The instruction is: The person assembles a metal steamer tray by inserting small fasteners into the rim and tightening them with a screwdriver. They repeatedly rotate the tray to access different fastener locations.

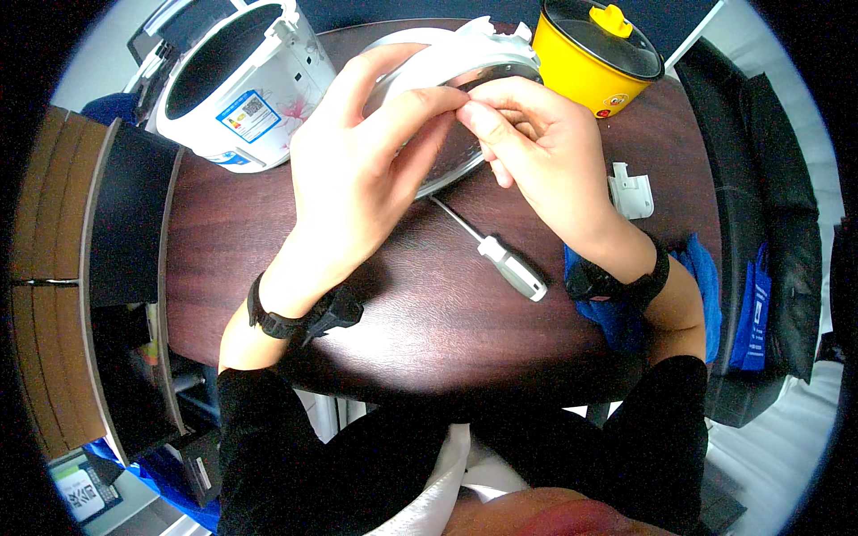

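Note:
My left hand [362, 165] and my right hand [550, 147] meet fingertip to fingertip over a white appliance lid [407, 37] with a shiny round inner side. Both are closed in a pinch, and whatever sits between the fingertips is too small or hidden to make out. The lid lies behind my hands, partly covered by them. Below it on the table rests a screwdriver [514, 268] with a grey and white handle, its shaft pointing up toward the lid's rim. A white rice cooker body [299, 85] with a flower print stands at the left, its top uncovered.
A yellow pot [581, 71] with a dark lid stands at the back right. Near my right wrist are a small white plastic part [632, 190] and a blue cloth [617, 326]. Wooden drawers [58, 205] flank the brown table [420, 330]; a black seat [760, 161] is opposite.

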`<state>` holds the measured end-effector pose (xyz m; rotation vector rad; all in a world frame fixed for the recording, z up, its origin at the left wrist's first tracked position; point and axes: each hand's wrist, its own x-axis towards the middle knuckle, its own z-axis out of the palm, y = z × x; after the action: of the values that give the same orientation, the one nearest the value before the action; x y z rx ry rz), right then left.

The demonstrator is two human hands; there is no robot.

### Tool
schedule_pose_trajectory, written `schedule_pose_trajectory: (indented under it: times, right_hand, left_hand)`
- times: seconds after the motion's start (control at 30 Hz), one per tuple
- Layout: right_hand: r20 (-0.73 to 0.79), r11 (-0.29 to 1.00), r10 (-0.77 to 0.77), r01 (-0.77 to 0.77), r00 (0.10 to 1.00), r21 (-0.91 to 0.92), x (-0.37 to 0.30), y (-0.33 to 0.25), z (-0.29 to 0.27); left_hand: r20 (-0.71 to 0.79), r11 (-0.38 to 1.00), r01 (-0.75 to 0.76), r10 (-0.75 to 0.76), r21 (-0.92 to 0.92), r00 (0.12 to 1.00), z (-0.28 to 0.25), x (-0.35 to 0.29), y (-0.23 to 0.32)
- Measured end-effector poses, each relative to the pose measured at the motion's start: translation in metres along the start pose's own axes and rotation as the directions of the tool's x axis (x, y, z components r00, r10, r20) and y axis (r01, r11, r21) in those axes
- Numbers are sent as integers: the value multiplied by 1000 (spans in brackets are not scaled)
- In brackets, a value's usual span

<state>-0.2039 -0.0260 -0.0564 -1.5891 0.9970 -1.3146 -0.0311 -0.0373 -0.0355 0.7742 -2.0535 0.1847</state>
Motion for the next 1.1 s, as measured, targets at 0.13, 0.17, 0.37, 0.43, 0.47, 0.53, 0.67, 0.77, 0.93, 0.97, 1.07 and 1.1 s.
schedule_pose_trajectory:
  times: [0.13, 0.17, 0.37, 0.43, 0.47, 0.53, 0.67, 0.77, 0.93, 0.97, 1.07, 1.1]
  right_hand:
    - [-47, 983, -123, 115, 991, -143, 1, 4, 0]
    - [-43, 976, -147, 138, 988, -168, 2, 4, -1]
    - [57, 896, -318, 319, 947, -309, 2, -6, -4]
    - [64, 915, -288, 294, 956, -277, 2, -8, -3]
    - [48, 925, -265, 268, 963, -269, 2, -8, -3]
    - [19, 944, -218, 216, 976, -249, 3, -8, -2]
    - [-14, 911, -267, 247, 964, -331, 1, -10, 1]
    - [-24, 877, -316, 283, 948, -388, 0, -11, 1]
    - [-39, 867, -254, 209, 966, -453, -3, -19, 0]
    - [-50, 869, -257, 208, 965, -449, -3, -18, 0]
    - [-68, 855, -299, 236, 952, -463, -2, -15, 1]
    - [-60, 834, -335, 266, 940, -483, -2, -15, 1]
  left_hand:
    - [-12, 999, -22, 21, -24, 1000, 0, 1, -3]
    - [-11, 999, -17, 17, -37, 1000, 0, 0, -3]
    - [-62, 984, 52, -63, -169, 996, 0, 1, 0]
    - [-43, 985, 59, -67, -163, 997, 0, -1, -1]
    - [-34, 987, 58, -64, -152, 997, -1, -2, 0]
    - [-16, 990, 55, -57, -128, 998, -3, -3, 4]
    - [-16, 988, 59, -61, -142, 998, -4, -4, 6]
    - [-26, 985, 47, -53, -169, 998, -4, -5, 7]
    - [-32, 986, 36, -42, -162, 999, -3, -5, 7]
    - [-36, 988, 27, -33, -153, 999, -2, -5, 7]
    - [-12, 983, 88, -91, -161, 996, -4, -6, 10]
    - [-24, 984, 72, -77, -163, 997, -3, -5, 9]
